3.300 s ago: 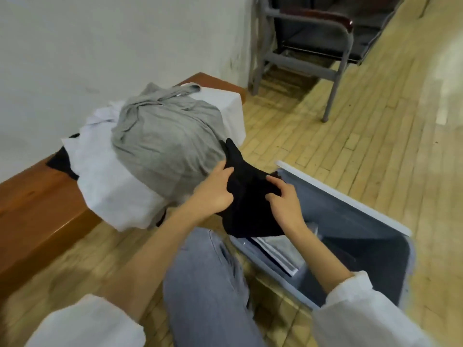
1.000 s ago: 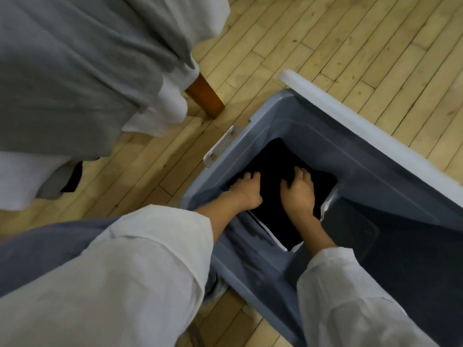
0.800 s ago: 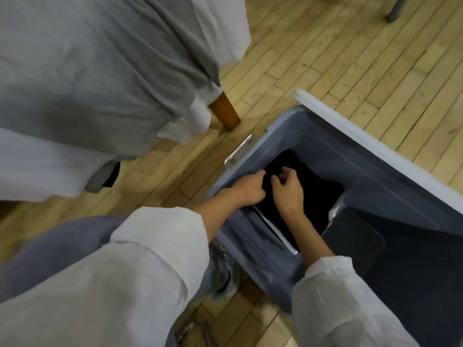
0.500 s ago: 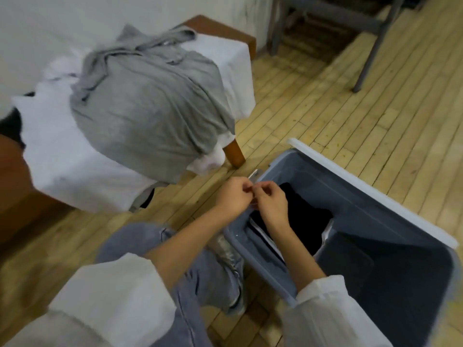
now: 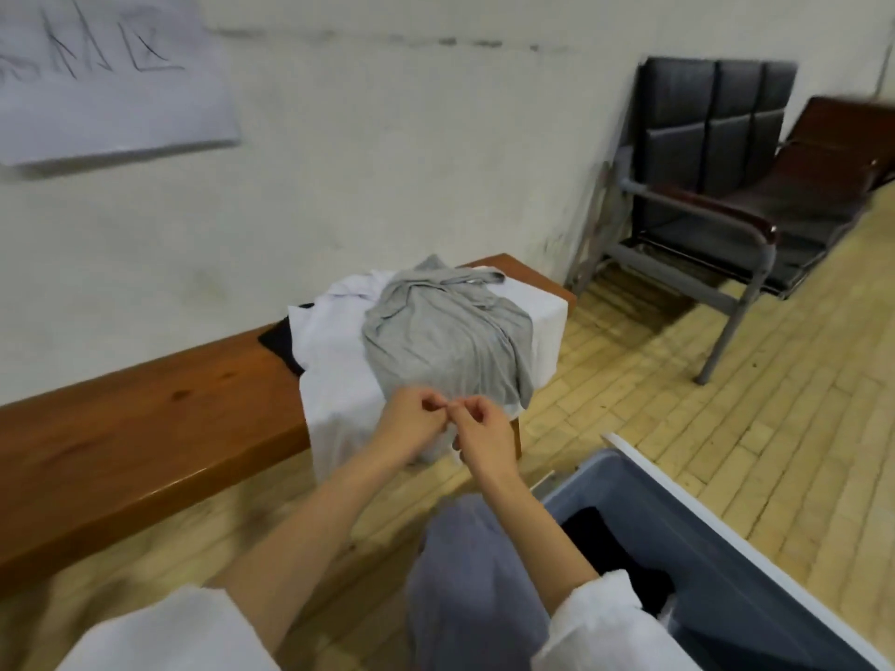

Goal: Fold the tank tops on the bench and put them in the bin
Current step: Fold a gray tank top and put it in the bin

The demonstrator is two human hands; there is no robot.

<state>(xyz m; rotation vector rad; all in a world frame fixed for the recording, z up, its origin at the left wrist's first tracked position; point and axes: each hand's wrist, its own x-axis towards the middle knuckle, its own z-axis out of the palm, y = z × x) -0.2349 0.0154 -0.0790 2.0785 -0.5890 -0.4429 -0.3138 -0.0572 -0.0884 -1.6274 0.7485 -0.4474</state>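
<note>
The long wooden bench [image 5: 145, 418] is carrying the pile at its far end, and the blue-grey bin [image 5: 726, 549] is sitting on the floor by your right knee. A white tank top [image 5: 339, 380] is draping over the bench edge, with a crumpled grey tank top [image 5: 445, 341] lying on it. A folded black top [image 5: 605, 540] is lying in the bin. You are holding your left hand [image 5: 411, 423] and right hand [image 5: 484, 433] at the grey hem, fingers curled, tips almost meeting; I cannot tell whether they are pinching cloth
</note>
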